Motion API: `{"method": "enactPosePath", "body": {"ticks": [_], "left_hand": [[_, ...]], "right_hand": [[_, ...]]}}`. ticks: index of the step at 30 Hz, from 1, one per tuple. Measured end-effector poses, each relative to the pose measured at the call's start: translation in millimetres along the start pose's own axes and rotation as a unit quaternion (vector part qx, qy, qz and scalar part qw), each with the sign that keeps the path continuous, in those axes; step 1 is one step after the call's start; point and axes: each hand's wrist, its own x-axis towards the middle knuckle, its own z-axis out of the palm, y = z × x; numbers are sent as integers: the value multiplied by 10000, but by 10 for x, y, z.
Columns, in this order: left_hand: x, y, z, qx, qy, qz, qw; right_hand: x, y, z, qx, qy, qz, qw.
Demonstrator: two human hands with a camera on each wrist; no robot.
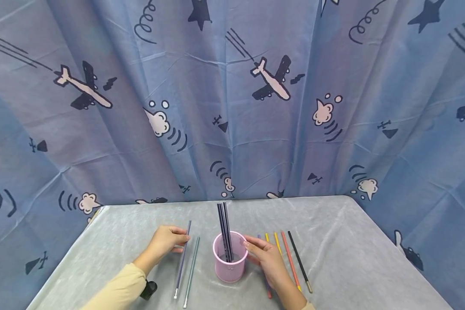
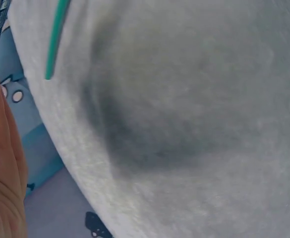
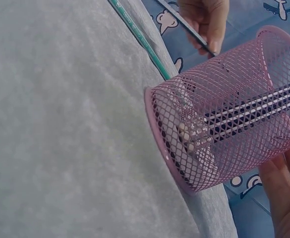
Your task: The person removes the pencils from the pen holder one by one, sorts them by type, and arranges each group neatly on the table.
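In the head view my left hand (image 1: 165, 242) pinches a dark blue pencil (image 1: 182, 261) between thumb and fingers, its white-capped end toward the front of the table. A green pencil (image 1: 192, 271) lies just right of it. My right hand (image 1: 270, 261) holds the right side of a pink mesh pencil holder (image 1: 229, 272), fingertips at its rim. Several dark striped pencils (image 1: 224, 232) stand in the holder, leaning left. The right wrist view shows their pale ends (image 3: 187, 136) near the holder's base through the mesh.
Right of the holder lie a black pencil (image 1: 299, 260), a red pencil (image 1: 290, 258), yellow pencils (image 1: 277, 242) and a purple one (image 1: 268, 287), partly behind my right forearm. A blue printed curtain (image 1: 232, 129) hangs behind the grey cloth-covered table (image 1: 333, 241).
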Motion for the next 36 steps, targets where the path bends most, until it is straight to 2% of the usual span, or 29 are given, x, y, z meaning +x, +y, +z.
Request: {"method": "enactPosePath", "body": {"ticks": [10,18,36], "left_hand": [[44,-103,30,287,-109,-154,9994],[60,-178,50,523,-15,-349,9980],[87,-265,98,1129,217,-129,9933]], "right_hand": [[13,-2,-2,-25,-4,5,10000],[15,4,-4,-13,-141,-56,9999],[22,17,-8,-2,-104,-32,9999]]}}
